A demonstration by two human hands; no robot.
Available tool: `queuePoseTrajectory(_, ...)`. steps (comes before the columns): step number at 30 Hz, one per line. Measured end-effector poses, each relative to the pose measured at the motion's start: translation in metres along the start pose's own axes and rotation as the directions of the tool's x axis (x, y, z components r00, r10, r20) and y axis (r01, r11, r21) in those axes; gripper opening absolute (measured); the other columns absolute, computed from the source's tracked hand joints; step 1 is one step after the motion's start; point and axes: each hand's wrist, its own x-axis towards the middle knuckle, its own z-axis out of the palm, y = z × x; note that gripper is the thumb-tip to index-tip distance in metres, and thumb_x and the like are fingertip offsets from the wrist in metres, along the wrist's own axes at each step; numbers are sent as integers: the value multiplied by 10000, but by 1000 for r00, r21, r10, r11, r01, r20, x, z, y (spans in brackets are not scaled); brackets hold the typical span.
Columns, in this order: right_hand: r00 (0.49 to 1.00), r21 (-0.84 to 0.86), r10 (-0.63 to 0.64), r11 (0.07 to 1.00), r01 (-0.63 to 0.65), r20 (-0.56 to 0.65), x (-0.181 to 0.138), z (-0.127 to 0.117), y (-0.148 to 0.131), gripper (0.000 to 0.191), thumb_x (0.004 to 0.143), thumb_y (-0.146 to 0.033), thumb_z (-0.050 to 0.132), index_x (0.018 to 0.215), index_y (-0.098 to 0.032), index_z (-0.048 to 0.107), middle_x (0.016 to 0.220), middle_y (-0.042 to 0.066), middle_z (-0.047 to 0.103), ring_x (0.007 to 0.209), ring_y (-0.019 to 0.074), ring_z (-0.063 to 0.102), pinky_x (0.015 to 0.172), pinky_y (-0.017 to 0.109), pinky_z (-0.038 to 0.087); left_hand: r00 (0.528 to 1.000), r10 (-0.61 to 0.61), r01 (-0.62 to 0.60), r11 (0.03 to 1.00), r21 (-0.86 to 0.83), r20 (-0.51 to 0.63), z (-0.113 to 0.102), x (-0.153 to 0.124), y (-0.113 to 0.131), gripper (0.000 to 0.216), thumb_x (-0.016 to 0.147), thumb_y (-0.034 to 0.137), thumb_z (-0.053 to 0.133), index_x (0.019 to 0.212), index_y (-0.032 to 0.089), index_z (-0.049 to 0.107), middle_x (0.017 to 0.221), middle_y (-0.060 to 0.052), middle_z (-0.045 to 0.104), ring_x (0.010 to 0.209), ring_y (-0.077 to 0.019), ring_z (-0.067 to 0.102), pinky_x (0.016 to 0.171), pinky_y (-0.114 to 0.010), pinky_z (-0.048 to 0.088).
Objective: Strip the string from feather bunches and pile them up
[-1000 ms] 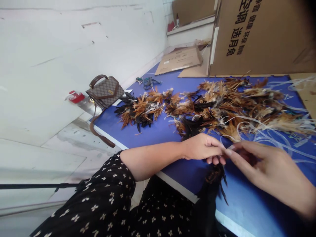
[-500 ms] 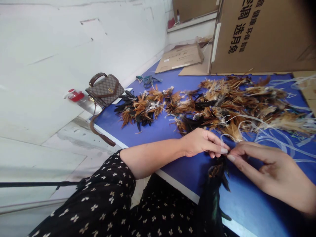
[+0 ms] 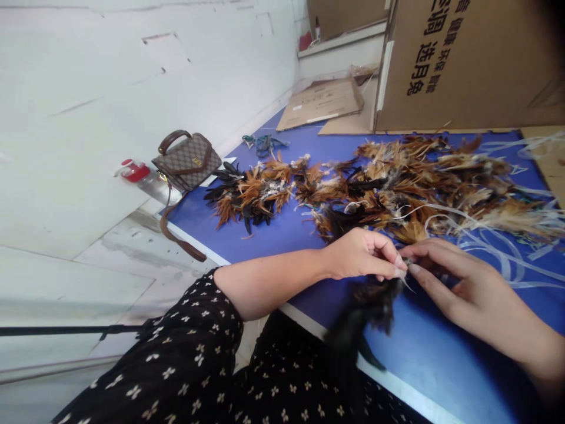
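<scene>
Dark feather bundle (image 3: 366, 312), black with brown tips, hangs below centre frame over the near table edge, pinched at its top between the fingertips of your left hand (image 3: 362, 254) and your right hand (image 3: 459, 282); both are closed on it. Your hold looks thin, so a loosened pinch could let feathers slip out and fall off the edge. Behind your hands, a heap of brown and black feathers (image 3: 397, 182) and white plastic strips (image 3: 507, 259) cover the blue tabletop (image 3: 441, 359). A brown checked handbag (image 3: 188, 162) sits mid-left, a large cardboard box (image 3: 468, 65) upper right, by a white wall (image 3: 110, 88).
</scene>
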Motion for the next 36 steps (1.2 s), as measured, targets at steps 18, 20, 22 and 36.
queuePoseTrajectory(18, 998, 57, 55, 997, -53, -40, 2, -5, 1, 359, 1017, -626, 710, 952, -287, 804, 990, 72, 767, 886, 230, 705, 771, 357, 562, 743, 668, -517, 615, 595, -45, 8, 3, -8, 223, 982, 397, 828, 928, 181, 832, 950, -84, 810, 840, -138, 728, 807, -283, 611)
queuePoseTrajectory(20, 998, 54, 36, 998, -33, -58, 2, -4, 4, 317, 1015, -596, 725, 1020, -299, 837, 1009, 67, 776, 893, 223, 717, 755, 345, 572, 742, 668, -528, 633, 566, -56, 8, 4, -10, 294, 965, 458, 857, 875, 181, 816, 951, -88, 801, 867, -149, 734, 819, -291, 612)
queuePoseTrajectory(22, 997, 55, -3, 998, 7, -80, 1, -2, 7, 263, 1029, -536, 729, 1107, -321, 858, 1013, 55, 784, 897, 211, 724, 751, 327, 584, 761, 643, -503, 666, 550, -83, 7, 6, -10, 361, 935, 526, 882, 843, 186, 801, 956, -87, 789, 870, -154, 729, 827, -304, 613)
queuePoseTrajectory(36, 970, -12, -152, 988, 153, -192, -2, 2, 10, 95, 1020, -291, 775, 1084, -305, 844, 947, 20, 718, 767, 142, 705, 615, 265, 520, 724, 689, -575, 574, 583, 34, -8, 15, -17, 216, 951, 385, 888, 888, 185, 835, 983, -81, 778, 900, -149, 741, 899, -329, 622)
